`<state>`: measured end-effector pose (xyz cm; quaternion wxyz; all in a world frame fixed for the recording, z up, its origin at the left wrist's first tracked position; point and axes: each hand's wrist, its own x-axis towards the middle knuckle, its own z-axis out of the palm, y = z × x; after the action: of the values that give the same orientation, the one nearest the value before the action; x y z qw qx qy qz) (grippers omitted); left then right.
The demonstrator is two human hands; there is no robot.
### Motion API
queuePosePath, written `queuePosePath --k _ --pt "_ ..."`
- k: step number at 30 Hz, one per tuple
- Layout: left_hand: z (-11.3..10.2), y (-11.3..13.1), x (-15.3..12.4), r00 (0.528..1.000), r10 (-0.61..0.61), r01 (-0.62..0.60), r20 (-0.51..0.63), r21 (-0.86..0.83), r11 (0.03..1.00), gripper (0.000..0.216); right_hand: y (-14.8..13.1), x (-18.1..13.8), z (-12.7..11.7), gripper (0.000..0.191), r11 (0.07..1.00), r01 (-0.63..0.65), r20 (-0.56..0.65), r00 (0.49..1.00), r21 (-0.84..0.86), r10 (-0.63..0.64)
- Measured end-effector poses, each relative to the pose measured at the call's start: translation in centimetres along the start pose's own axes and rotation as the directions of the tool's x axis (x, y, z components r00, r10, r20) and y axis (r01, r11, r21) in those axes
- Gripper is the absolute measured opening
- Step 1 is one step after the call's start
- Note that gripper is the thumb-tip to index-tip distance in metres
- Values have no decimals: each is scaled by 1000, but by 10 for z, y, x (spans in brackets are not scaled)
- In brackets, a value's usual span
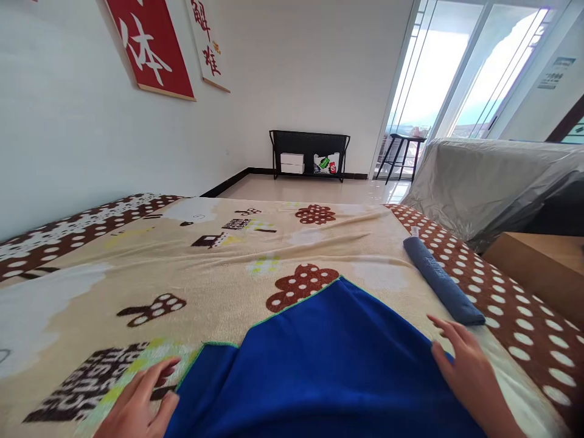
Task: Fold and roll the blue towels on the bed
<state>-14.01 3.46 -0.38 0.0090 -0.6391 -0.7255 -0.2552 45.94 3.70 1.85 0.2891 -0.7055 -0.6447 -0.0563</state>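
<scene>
A bright blue towel (319,359) with a green hem lies spread on a beige patterned blanket (237,267). My left hand (141,401) rests at the towel's left edge, fingers stretched out flat on the blanket and the hem. My right hand (465,365) lies on the towel's right edge, fingers apart and flat. Just beyond my right hand, a rolled grey-blue towel (440,280) rests on the blanket's dotted brown border.
A plastic-covered sofa (493,182) and a wooden surface (538,261) stand on the right. A black rack (309,155) with white boxes is at the far wall, a stool (401,155) by the glass doors. Red and white banners (150,45) hang on the left wall.
</scene>
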Motion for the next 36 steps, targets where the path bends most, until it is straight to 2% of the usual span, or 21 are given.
queuePosePath --k 1,3,6,9,12,14,17,21,24,27,31,36 --pt "2 10 11 1000 24 -25 13 9 1000 42 -18 22 7 42 996 70 102 992 50 -75" --pt "11 30 25 999 55 -54 -4 120 991 48 -49 62 30 36 984 152 203 965 93 -168" --pt "30 46 30 993 90 -65 -74 292 954 53 -83 107 77 31 987 140 265 951 80 -157" --pt "43 35 24 987 109 -85 -118 188 978 46 -105 124 116 34 996 81 279 956 24 -84" --pt "46 18 22 991 112 -108 -78 52 993 37 -112 122 133 34 998 55 317 947 -15 -48" --pt "44 10 27 990 139 -139 -27 8 990 33 -104 119 133 34 998 37 352 936 -41 -21" --pt "36 0 47 993 121 -121 0 -6 993 27 -74 121 122 36 993 -38 370 926 -115 79" --pt "22 -17 97 1000 26 -25 -9 36 999 24 -25 135 105 37 957 -173 335 910 -231 246" --pt "21 -20 141 1000 25 -24 -14 53 998 22 -4 147 98 37 936 -220 310 901 -276 303" --pt "28 -7 185 999 39 -37 -26 76 996 23 3 163 96 37 923 -238 271 907 -301 322" --pt "48 19 238 999 34 -28 -38 135 990 34 11 189 99 38 905 -265 200 918 -334 343" --pt "91 33 272 1000 13 -18 25 202 979 39 27 203 127 38 884 -290 163 916 -367 368"
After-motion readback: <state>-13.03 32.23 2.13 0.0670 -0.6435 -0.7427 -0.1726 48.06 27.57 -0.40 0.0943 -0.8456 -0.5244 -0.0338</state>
